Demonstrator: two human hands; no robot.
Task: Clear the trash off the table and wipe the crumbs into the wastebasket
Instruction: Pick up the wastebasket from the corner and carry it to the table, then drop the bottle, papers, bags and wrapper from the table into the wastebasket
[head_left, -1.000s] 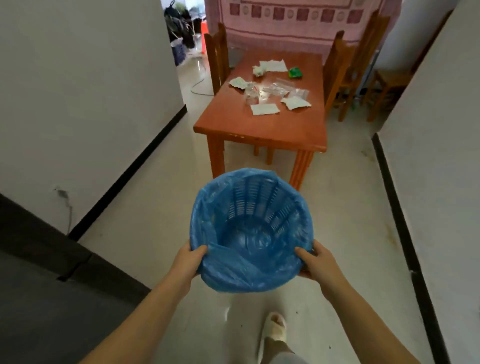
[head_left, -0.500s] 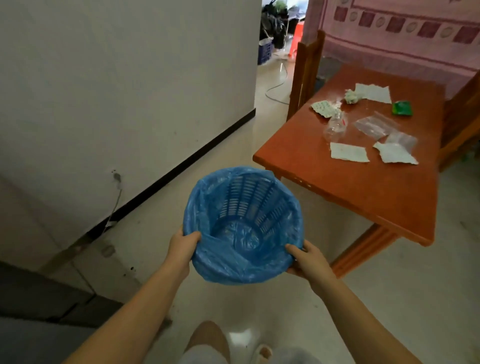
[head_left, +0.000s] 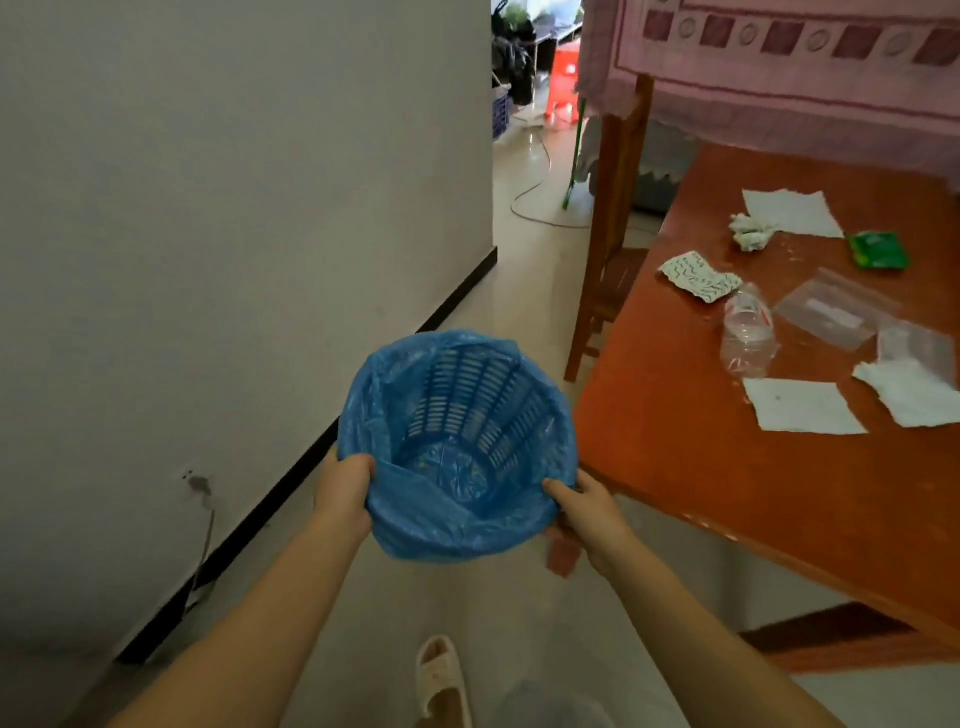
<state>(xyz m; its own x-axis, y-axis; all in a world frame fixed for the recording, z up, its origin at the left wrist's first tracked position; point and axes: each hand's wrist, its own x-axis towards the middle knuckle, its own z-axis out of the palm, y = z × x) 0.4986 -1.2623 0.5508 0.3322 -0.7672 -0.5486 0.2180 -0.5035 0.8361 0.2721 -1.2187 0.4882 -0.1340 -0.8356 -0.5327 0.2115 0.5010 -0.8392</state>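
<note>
**Wastebasket carried at the table's near-left corner**

I log the blue bag-lined wastebasket (head_left: 457, 447) held in the air: left hand (head_left: 345, 486) and right hand (head_left: 587, 512) each curl over its near rim. Its right side nearly meets the table (head_left: 701, 483) edge. Scattered trash: crushed bottle (head_left: 748, 332), paper napkin (head_left: 802, 405). Open floor (head_left: 524, 275) runs between wall and table.

A wastebasket (head_left: 457, 441) is held above the floor, left hand (head_left: 343, 488) on its left rim, right hand (head_left: 587, 512) on its right. To its right is the tabletop (head_left: 675, 441), carrying a plastic bottle (head_left: 748, 332) with paper sheets (head_left: 802, 405) just before it and a chair (head_left: 613, 234) behind the tabletop's left edge.
</note>
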